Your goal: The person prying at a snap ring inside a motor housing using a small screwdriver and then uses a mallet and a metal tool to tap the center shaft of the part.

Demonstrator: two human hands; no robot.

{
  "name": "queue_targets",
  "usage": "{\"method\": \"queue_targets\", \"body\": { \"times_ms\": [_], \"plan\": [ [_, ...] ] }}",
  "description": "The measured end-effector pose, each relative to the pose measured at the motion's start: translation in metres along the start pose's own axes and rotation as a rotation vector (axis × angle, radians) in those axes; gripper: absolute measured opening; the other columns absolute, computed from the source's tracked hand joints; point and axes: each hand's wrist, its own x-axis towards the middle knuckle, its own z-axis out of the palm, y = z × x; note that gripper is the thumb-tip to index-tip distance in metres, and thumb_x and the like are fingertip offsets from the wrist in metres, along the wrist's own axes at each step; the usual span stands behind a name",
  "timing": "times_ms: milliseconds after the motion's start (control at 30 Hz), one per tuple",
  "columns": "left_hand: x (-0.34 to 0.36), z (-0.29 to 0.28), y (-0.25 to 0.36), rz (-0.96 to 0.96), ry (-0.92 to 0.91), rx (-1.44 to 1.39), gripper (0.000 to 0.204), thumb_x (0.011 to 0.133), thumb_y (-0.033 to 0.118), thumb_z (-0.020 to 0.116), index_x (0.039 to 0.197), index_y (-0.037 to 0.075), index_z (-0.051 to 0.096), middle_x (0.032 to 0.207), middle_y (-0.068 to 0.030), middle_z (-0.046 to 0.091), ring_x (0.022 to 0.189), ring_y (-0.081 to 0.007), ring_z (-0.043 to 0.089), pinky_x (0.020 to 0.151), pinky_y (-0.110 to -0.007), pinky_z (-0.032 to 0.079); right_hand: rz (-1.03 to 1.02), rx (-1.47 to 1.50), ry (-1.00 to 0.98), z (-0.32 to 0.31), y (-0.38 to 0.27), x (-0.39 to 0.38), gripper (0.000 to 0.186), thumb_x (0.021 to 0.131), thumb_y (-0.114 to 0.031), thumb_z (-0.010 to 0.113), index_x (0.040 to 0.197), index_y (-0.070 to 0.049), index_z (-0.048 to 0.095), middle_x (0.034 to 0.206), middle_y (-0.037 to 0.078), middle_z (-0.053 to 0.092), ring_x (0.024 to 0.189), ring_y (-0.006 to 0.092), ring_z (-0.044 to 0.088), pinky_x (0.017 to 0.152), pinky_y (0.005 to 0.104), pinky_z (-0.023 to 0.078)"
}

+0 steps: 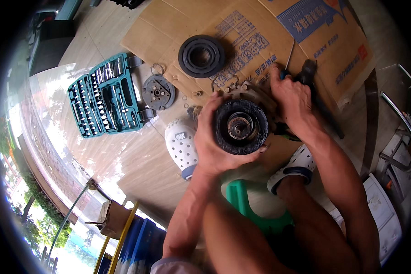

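The left hand [214,141] has its fingers curled around the rim of a round black metal part [241,126], holding it above the cardboard [260,36] between the feet; it looks heavy, stiff and probably greasy, so the rim is the safe hold. At two o'clock the right hand [293,98] is closed on a screwdriver [288,57], though the grip is partly hidden.

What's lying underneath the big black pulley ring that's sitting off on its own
Flattened brown cardboard lies under the black pulley ring, spread over the tiled floor. Through the ring's centre hole only dark shadow shows. Whatever part of the cardboard's blue print the ring covers cannot be seen.
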Motion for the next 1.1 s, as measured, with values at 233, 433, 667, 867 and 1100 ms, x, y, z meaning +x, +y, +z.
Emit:
{"method": "queue_targets", "body": {
  "times_ms": [233,433,667,867,1100],
  "plan": [
    [0.0,-0.002,0.009,-0.013,-0.049,0.01,0.137,0.056,0.041,0.109,0.16,-0.004,0.032,0.148,-0.0256,0.058,0.134,-0.0336,0.064,0.118,-0.045,0.049,0.198,0.575,0.159,-0.01,0.018,-0.009,0.071,0.094,-0.016,0.066,0.159,-0.003,0.042,0.11,0.023,0.077,0.106,0.0352,0.077,0.089,0.0414,0.06],
    [-0.008,-0.004,0.018,-0.097,-0.034,0.01,0.134,0.053,0.049,0.109,0.156,-0.005,0.041,0.149,-0.0238,0.058,0.143,-0.0411,0.056,0.122,-0.05,0.043,0.23,1.301,0.051,-0.077,0.065,-0.09,0.051,0.105,-0.011,0.058,0.156,-0.007,0.058,0.107,0.003,0.065,0.084,0.0069,0.061,0.059,0.0257,0.047],
    [-0.005,0.0,0.027,-0.152,-0.04,-0.031,0.134,0.055,0.046,0.109,0.157,-0.006,0.039,0.148,-0.0233,0.059,0.135,-0.0361,0.062,0.116,-0.044,0.049,-0.337,1.032,0.36,-0.123,0.095,-0.187,0.042,0.089,-0.005,0.072,0.13,0.0,0.072,0.115,0.019,0.072,0.09,0.0191,0.071,0.077,0.0302,0.058],
    [-0.002,0.0,0.033,-0.2,-0.028,-0.065,0.131,0.057,0.042,0.109,0.157,-0.006,0.039,0.144,-0.0222,0.061,0.131,-0.0324,0.065,0.113,-0.042,0.051,-0.473,0.98,0.441,-0.122,0.084,-0.194,0.03,0.081,-0.007,0.079,0.107,0.003,0.071,0.111,0.025,0.074,0.093,0.03,0.076,0.083,0.0381,0.062],
    [-0.008,0.007,0.038,-0.217,0.003,0.012,0.125,0.056,0.04,0.108,0.155,-0.003,0.045,0.144,-0.0212,0.059,0.133,-0.037,0.061,0.115,-0.045,0.047,-0.541,0.817,0.585,-0.121,0.043,-0.176,0.036,0.076,0.007,0.08,0.109,0.003,0.067,0.11,0.024,0.075,0.089,0.0318,0.076,0.081,0.0398,0.065]
  ]
}}
